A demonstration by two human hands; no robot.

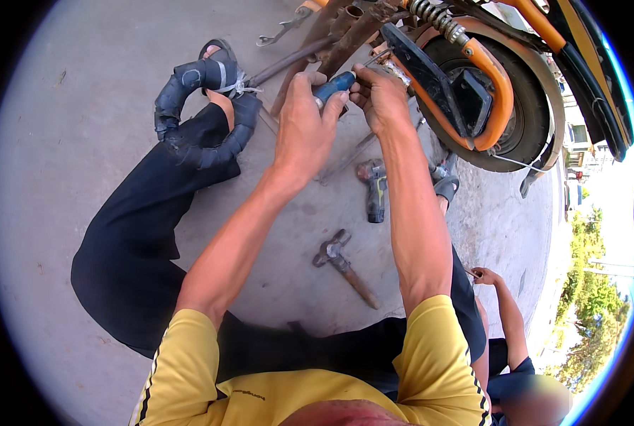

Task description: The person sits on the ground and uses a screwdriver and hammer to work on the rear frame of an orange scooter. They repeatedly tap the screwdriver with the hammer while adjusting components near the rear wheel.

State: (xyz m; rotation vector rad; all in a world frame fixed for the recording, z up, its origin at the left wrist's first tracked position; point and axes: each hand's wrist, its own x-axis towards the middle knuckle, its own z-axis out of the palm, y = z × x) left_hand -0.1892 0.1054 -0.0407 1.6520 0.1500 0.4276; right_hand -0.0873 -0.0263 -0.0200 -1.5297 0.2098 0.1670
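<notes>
My left hand is wrapped round the blue handle of a screwdriver, thumb along its side. At the front end of that handle, the curled fingers of my right hand close on the screwdriver where the shaft begins. The thin shaft points up and right, towards the orange frame of a two-wheeled vehicle. Beside my right hand is the black chain guard, in front of the rear wheel. What the screwdriver's tip touches is hard to make out.
On the concrete floor between my legs lie a hammer and a cordless drill. A wrench lies at the far left. A bent black wrapped tube rests by my left foot. Another person is at the lower right.
</notes>
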